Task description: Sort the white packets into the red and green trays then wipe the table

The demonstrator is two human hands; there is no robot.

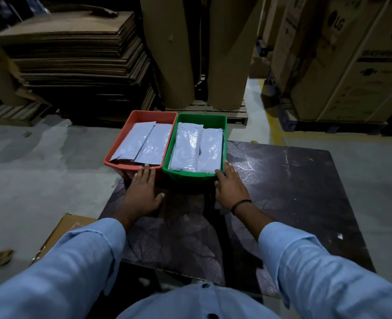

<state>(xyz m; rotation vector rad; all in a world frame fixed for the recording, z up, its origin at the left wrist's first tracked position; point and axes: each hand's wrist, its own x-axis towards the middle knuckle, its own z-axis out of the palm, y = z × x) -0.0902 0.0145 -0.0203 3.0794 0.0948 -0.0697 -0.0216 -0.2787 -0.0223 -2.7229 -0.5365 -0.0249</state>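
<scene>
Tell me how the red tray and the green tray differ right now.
The red tray sits to the left and sticks out past the table's far-left edge; the green tray sits to its right, with more of it over the table. In the red tray the white packets lie slanted; in the green tray the packets lie straighter. The left hand touches the red tray, the right hand the green. Both hold two visible packets.
</scene>
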